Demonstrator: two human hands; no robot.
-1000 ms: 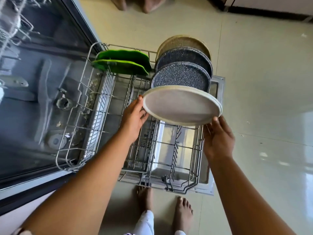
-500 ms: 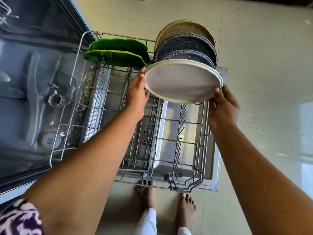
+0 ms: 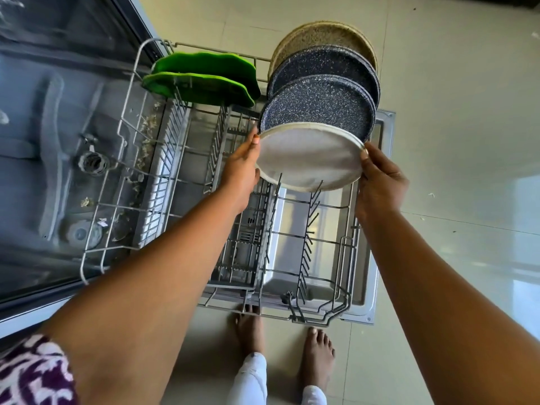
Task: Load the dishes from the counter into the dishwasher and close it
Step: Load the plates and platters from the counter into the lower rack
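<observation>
**Over the dishwasher (image 3: 58, 147) rack (image 3: 327, 258): white plate (image 3: 309, 156) half seated**

Its lower edge sits among the prongs, just in front of a speckled plate (image 3: 318, 109). Left hand (image 3: 242, 168) and right hand (image 3: 380, 179) pinch opposite rims. Released unseated, it could tip and chip that neighbour.

The rack (image 3: 172, 159) sits over the door (image 3: 371, 258). Plates (image 3: 318, 109) stand at its far right, dishes (image 3: 204, 83) left of them.
</observation>
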